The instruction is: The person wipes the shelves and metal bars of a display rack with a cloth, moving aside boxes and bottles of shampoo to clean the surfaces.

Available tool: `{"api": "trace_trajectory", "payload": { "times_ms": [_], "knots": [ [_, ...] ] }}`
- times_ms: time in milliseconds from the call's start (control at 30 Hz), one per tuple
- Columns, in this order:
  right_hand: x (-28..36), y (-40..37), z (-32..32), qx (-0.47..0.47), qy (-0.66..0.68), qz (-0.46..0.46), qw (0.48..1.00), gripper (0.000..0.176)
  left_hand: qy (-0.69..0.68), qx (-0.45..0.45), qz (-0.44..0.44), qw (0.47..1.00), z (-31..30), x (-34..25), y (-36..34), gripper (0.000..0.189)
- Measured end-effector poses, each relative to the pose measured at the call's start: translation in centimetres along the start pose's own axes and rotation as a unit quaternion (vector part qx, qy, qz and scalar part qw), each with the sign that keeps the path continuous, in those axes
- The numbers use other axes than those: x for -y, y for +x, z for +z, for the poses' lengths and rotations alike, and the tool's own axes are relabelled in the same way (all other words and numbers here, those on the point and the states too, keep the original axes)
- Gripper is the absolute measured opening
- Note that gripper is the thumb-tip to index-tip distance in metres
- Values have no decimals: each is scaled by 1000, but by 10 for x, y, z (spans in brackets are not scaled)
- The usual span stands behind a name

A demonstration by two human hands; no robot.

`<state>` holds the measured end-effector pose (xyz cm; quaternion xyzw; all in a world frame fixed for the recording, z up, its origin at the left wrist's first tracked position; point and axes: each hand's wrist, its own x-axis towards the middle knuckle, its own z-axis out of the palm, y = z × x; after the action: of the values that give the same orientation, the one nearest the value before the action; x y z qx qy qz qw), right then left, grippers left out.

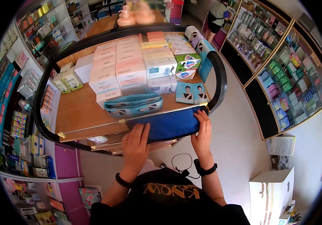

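Observation:
A folded blue cloth [174,125] with dark edging lies along the front rail of the wooden display shelf [74,116]. My left hand [135,142] grips its left end, fingers on top and thumb hidden. At the right end, my right hand [202,131] has its fingers bent over the corner of the cloth. Just behind the cloth stand several light-blue packets [134,104] in a bunch, bearing pictures of a person. Two similar flat packets [189,93] lie to the right.
Stacked pale pink boxes [103,77], blue-and-white boxes [161,67] and green soap boxes [187,62] fill the shelf behind. A black rounded frame [221,75] surrounds it. Glass cabinets [292,82] line the right side. Another person [217,17] stands at the back. A cable [183,161] lies on the floor.

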<state>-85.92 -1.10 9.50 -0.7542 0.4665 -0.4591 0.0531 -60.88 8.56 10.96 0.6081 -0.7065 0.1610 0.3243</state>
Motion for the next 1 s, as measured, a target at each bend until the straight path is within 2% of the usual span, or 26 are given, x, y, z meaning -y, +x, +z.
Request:
{"api": "trace_trajectory", "payload": {
  "times_ms": [267, 400, 600, 733, 900, 1000],
  "knots": [
    [2, -4, -2, -4, -11, 34, 999, 68, -5, -13, 31, 999, 32, -9, 12, 66],
    [8, -6, 4, -14, 0, 38, 999, 69, 20, -24, 56, 998, 25, -2, 14, 57],
    [25, -7, 19, -37, -43, 64, 996, 80, 31, -26, 74, 996, 5, 23, 4, 51],
    [57, -5, 28, 1, -85, 51, 995, 79, 26, -12, 81, 996, -9, 47, -7, 62],
    [103, -17, 55, 41, 11, 28, 999, 75, -19, 8, 100, 995, -17, 59, -7, 59],
    [112, -23, 66, 23, 31, 41, 998, 74, -41, 5, 100, 994, -12, 60, -8, 56]
  ]
}}
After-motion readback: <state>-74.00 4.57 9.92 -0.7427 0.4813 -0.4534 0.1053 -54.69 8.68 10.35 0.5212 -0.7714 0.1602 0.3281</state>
